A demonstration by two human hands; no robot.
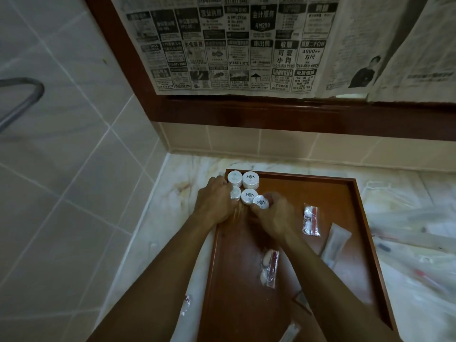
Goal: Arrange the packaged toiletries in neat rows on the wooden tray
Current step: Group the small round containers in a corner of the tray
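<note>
- Wooden tray sits on marble counter, pushed toward the corner where tiled wall meets the low tile backsplash
- round white toiletry packs clustered in the tray's far-left corner: two stacks at the back, rear-left stack and rear-right stack, touching each other
- second row in front: front-left pack partly hidden by left hand, front-middle stack just beside it
- right hand pinches one more round pack between thumb and fingertips, held tilted, touching or just beside front-middle stack, cannot tell which
- left hand lies over the tray's left rim, fingers curled against front-left pack; whether it grips or only steadies it, cannot tell
- clear sachet with red and white contents lies flat on the tray floor, right of the right hand
- second similar sachet lies nearer the person, between the forearms, partly under right forearm
- pale long sleeve packet lies slanted by the tray's right side, lower end hidden by the arm
- another narrow packet at bottom edge, cut off
- small wrapped item on counter left of tray, blurred
- newspaper sheets cover the mirror inside a dark wood frame above
- metal rail on left wall
- counter right of tray is a blurry clutter of plastic wrappers, contents unreadable
</note>
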